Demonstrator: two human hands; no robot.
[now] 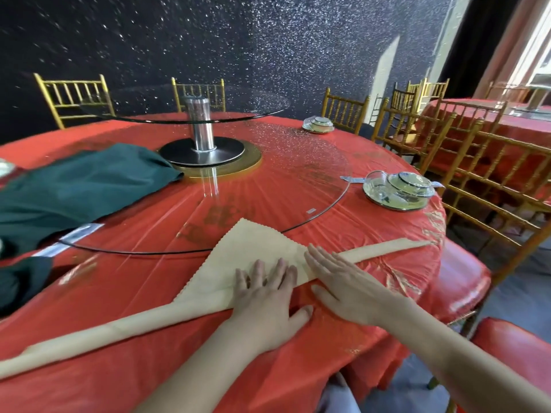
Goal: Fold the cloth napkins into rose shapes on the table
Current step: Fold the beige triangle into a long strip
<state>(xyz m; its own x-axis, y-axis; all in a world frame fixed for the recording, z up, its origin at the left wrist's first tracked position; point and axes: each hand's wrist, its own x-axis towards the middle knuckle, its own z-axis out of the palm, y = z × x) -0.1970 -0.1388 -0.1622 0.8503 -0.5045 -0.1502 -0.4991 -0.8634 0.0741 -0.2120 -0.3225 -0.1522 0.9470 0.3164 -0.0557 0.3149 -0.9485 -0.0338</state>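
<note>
A beige cloth napkin lies on the red table near its front edge. Its lower part is rolled into a long band running from the lower left to the right edge, and a triangular tip points away from me. My left hand lies flat on the band's middle with fingers spread. Beside it, my right hand presses flat on the band, fingers straight and pointing up-left. Dark green napkins lie in a pile at the left.
A glass turntable on a steel stand fills the table's middle. Glass-and-plate settings stand at the right and far right. Gold chairs ring the table; red seat cushions sit close on my right.
</note>
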